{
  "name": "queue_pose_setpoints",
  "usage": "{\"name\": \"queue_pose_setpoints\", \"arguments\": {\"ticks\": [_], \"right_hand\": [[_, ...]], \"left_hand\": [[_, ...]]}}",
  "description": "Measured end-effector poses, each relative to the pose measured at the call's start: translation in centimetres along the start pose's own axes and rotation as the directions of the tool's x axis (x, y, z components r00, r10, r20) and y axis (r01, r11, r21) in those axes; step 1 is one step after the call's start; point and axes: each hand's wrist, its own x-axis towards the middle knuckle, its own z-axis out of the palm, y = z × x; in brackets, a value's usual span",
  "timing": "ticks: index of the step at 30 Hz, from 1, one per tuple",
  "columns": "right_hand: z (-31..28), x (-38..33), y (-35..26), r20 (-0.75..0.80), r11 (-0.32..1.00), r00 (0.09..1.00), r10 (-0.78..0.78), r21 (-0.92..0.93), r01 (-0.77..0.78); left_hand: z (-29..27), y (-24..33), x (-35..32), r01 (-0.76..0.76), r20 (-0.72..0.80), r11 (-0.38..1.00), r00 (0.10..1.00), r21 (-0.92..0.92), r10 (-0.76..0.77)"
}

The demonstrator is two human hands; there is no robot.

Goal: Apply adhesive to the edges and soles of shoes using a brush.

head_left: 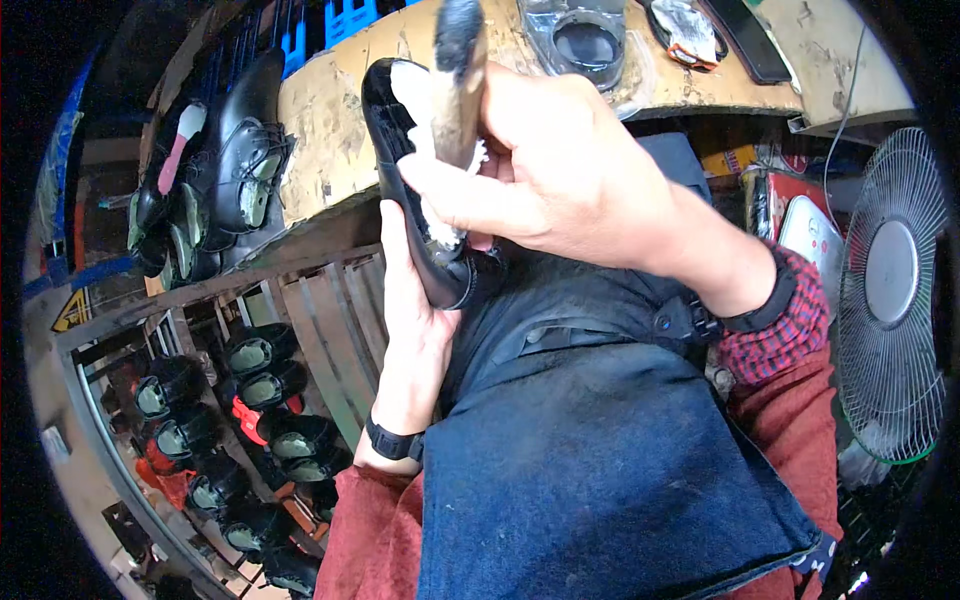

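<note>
My left hand [410, 305] is wrapped around a black leather shoe [384, 125], holding it tilted above my lap at the bench's edge. White material shows along the side of the shoe facing me. Closed around a thick wooden-handled brush [459, 105] is my right hand [570, 170]. The handle's dark upper end points up toward me, and white clumps cling lower down. Its working end is near the white part of the shoe; my fingers partly hide the contact.
Several black shoes [245, 190] lie at the bench's left end. More stand on a rack [90, 390] at lower left. A cup-like container [585, 48], a white glove [686, 30] and a dark phone [745, 40] sit on the worktable [320, 130]. A fan [892, 275] stands at right.
</note>
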Motion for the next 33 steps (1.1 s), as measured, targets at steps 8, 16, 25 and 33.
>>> {"name": "queue_pose_setpoints", "arguments": {"ticks": [8,16,25,33], "right_hand": [[-1.5,4.1,0.2,0.273,0.894,0.852,-0.447,0.173,0.414],[-2.4,5.1,0.4,0.303,0.841,0.787,-0.538,0.263,0.473],[-4.4,3.9,1.8,0.310,0.858,0.806,-0.504,0.284,0.427],[-3.2,5.5,1.4,0.266,0.958,0.928,-0.259,0.196,0.211]], "left_hand": [[-2.6,1.0,-0.7,-0.095,-0.106,0.994,0.989,0.046,0.099],[-5.5,4.4,1.2,0.463,0.328,0.522,0.884,-0.716,-0.334],[-4.4,5.2,0.7,0.255,0.384,0.904,0.916,-0.343,-0.113],[-2.0,5.6,0.5,0.394,0.490,0.879,0.841,-0.268,-0.228]]}}
